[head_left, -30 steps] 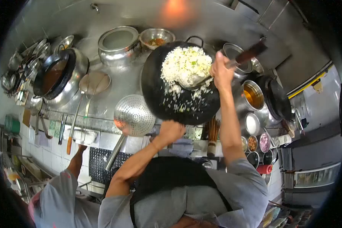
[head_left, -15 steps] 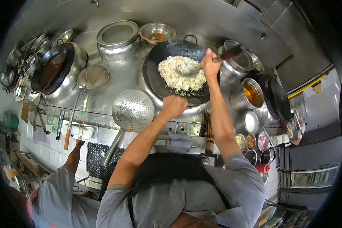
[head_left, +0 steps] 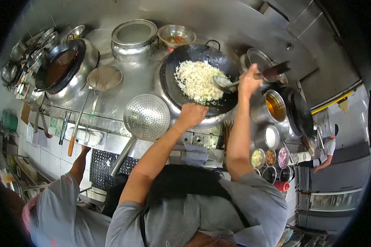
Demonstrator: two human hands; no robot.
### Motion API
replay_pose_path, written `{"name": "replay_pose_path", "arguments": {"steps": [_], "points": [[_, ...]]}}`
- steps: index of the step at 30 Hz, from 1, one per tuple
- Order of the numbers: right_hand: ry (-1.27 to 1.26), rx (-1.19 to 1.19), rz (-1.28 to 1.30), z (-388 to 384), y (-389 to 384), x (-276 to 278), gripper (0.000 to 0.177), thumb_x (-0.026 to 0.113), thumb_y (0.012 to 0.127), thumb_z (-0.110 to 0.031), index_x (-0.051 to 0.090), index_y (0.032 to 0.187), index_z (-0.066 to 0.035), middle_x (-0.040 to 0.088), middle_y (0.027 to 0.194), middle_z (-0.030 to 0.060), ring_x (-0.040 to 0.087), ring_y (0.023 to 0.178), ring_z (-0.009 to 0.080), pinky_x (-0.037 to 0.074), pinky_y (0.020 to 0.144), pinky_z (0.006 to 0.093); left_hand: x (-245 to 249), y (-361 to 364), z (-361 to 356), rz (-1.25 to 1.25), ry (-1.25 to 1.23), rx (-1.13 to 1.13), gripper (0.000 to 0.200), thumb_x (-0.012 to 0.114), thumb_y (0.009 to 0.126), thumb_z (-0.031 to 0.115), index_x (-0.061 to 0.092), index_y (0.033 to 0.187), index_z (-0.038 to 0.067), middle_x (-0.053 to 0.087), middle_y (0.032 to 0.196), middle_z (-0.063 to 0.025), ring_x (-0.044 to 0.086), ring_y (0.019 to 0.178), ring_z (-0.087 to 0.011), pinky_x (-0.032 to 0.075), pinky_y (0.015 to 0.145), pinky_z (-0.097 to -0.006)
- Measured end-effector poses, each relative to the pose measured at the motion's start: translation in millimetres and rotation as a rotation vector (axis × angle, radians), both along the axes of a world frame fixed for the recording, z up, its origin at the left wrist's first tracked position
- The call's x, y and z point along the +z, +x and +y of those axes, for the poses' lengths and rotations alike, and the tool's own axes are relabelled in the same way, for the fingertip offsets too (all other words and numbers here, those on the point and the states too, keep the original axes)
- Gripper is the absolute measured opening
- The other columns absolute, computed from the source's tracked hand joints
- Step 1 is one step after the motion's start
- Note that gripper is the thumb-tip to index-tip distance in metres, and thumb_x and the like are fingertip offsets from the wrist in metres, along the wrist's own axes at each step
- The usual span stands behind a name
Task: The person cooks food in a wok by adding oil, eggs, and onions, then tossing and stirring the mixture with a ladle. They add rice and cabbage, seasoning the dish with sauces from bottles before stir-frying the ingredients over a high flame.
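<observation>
My right hand (head_left: pixel 250 82) is closed around a ladle (head_left: pixel 224 82), whose dark grip end points off to the right. The ladle's bowl rests at the right side of a heap of pale rice with egg and green bits (head_left: pixel 198 80). This heap lies in a black wok (head_left: pixel 231 61) on a round burner. My left hand (head_left: pixel 193 114) is closed at the wok's near edge. The wok's near handle is hidden under its fingers; a loop handle shows at the far rim.
A perforated skimmer (head_left: pixel 146 117) lies left of my left forearm, beside a mesh strainer (head_left: pixel 104 78). A second wok (head_left: pixel 66 61) with dark liquid stands further left. On the right are a pot of orange liquid (head_left: pixel 275 106) and several ingredient tins (head_left: pixel 270 157). A co-worker's arm (head_left: pixel 79 164) is at lower left.
My right hand and the ladle have moved right, from the middle of the rice to its right side. The rice lies more spread out. Another person shows at far right.
</observation>
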State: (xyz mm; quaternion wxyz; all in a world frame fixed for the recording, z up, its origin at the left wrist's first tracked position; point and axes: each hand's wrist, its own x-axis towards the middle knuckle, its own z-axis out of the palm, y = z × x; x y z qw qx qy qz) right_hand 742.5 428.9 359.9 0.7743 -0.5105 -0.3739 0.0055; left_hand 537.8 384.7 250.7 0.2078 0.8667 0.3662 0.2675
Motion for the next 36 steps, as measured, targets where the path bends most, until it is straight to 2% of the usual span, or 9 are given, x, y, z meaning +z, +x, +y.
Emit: {"name": "replay_pose_path", "arguments": {"steps": [3,5,10,15,17,19,21,23,36], "points": [[-0.063,0.504,0.141,6,10,1,0.038,0.059,0.094,-0.024,0.042,0.063,-0.011,0.038,0.049,-0.004,0.033,0.037,0.0074,0.027,0.034,0.0252,7,0,-3,-0.002,-0.002,-0.024,0.044,0.047,0.093,0.035,0.068,0.067,0.008,0.063,0.063,-0.0182,0.063,0.061,-0.0368,0.051,0.064,-0.0464],[-0.136,0.515,0.242,-23,-29,49,0.041,0.06,0.094,-0.026,0.04,0.062,-0.012,0.037,0.049,-0.0043,0.031,0.035,0.007,0.024,0.033,0.0248,12,0,-2,0.033,-0.049,-0.016,0.044,0.047,0.093,0.035,0.068,0.066,0.007,0.064,0.064,-0.0185,0.063,0.062,-0.0366,0.051,0.065,-0.0464],[-0.069,0.472,0.141,-13,-78,-8,0.042,0.057,0.096,-0.028,0.039,0.061,-0.013,0.032,0.047,-0.0047,0.028,0.034,0.0071,0.023,0.032,0.0266,7,2,-11,0.057,-0.008,-0.014,0.043,0.049,0.091,0.037,0.069,0.067,0.007,0.064,0.065,-0.0183,0.065,0.063,-0.0358,0.051,0.063,-0.0474],[-0.356,0.31,0.063,-33,-80,58,0.043,0.061,0.093,-0.032,0.039,0.061,-0.015,0.031,0.046,-0.0067,0.027,0.033,0.0062,0.021,0.032,0.026,98,-26,-54,-0.059,0.16,-0.077,0.033,0.056,0.084,0.028,0.067,0.059,0.009,0.062,0.058,-0.0165,0.064,0.056,-0.034,0.051,0.055,-0.046],[-0.26,0.479,0.124,-42,-81,67,0.044,0.063,0.092,-0.034,0.037,0.061,-0.015,0.031,0.046,-0.0064,0.029,0.033,0.0056,0.022,0.031,0.0244,107,-17,-40,-0.09,0.204,-0.017,0.03,0.056,0.082,0.028,0.067,0.061,0.01,0.064,0.062,-0.016,0.065,0.057,-0.0325,0.05,0.055,-0.0458],[-0.223,0.372,0.138,-18,-79,33,0.043,0.062,0.093,-0.03,0.036,0.062,-0.015,0.032,0.047,-0.0063,0.029,0.034,0.0053,0.022,0.032,0.0239,77,-14,-34,-0.145,0.185,0.015,0.035,0.056,0.082,0.025,0.063,0.053,0.007,0.06,0.054,-0.0165,0.061,0.051,-0.035,0.051,0.054,-0.0436],[-0.091,0.277,-0.236,12,-47,-21,0.038,0.056,0.097,-0.019,0.039,0.064,-0.013,0.034,0.048,-0.0062,0.031,0.036,0.0043,0.022,0.034,0.0238,27,-22,-46,-0.021,0.095,-0.002,0.034,0.056,0.081,0.028,0.064,0.055,0.009,0.062,0.057,-0.0169,0.063,0.055,-0.0345,0.05,0.055,-0.0462],[-0.092,0.379,-0.076,-23,-66,8,0.036,0.054,0.097,-0.017,0.039,0.064,-0.013,0.035,0.049,-0.006,0.031,0.037,0.0042,0.023,0.035,0.0238,-1,-32,-69,0.081,0.008,-0.052,0.033,0.056,0.08,0.027,0.064,0.054,0.008,0.06,0.056,-0.0176,0.062,0.051,-0.0349,0.05,0.055,-0.0481],[-0.284,0.544,0.168,-54,-71,49,0.044,0.058,0.095,-0.028,0.037,0.059,-0.014,0.028,0.046,-0.0042,0.025,0.034,0.0079,0.023,0.033,0.0269,33,-9,-39,0.053,0.023,-0.023,0.037,0.052,0.086,0.03,0.067,0.061,0.007,0.063,0.062,-0.0179,0.063,0.057,-0.0369,0.051,0.059,-0.047]]}}
